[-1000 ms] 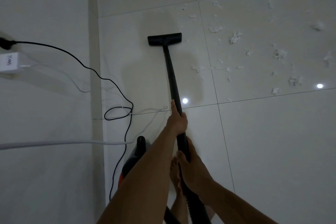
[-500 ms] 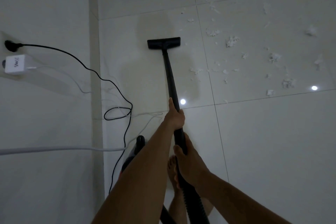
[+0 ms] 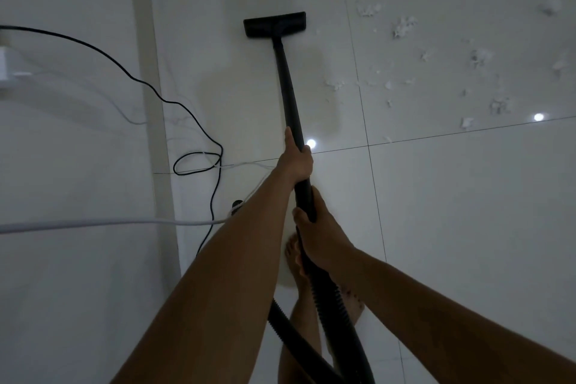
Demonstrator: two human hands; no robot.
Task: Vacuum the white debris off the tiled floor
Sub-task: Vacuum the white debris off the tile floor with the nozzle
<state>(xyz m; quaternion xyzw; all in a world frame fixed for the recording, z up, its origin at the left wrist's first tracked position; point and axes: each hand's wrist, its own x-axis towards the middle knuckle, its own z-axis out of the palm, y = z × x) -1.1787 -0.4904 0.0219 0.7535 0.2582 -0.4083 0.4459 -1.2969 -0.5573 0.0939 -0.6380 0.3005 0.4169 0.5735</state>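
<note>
A black vacuum wand [image 3: 288,84] runs away from me to a flat black floor nozzle [image 3: 275,24] resting on the white tiled floor [image 3: 452,212]. My left hand [image 3: 296,162] is shut around the wand's middle. My right hand [image 3: 314,234] grips the wand lower down, where the ribbed black hose [image 3: 336,305] begins. White debris [image 3: 403,25] lies scattered over the tile to the right of the nozzle, several scraps spread toward the right edge. One scrap [image 3: 335,84] sits close beside the wand.
A black power cord [image 3: 199,121] loops over the floor on the left, beside a white wall [image 3: 62,150] and skirting. A white cable [image 3: 109,222] crosses from the left. A white plug adapter [image 3: 4,64] sits on the wall. My bare foot [image 3: 296,262] stands under the hose.
The nozzle sits a little nearer to me than a second ago, and the view has shifted. Both hands keep their grip on the wand.
</note>
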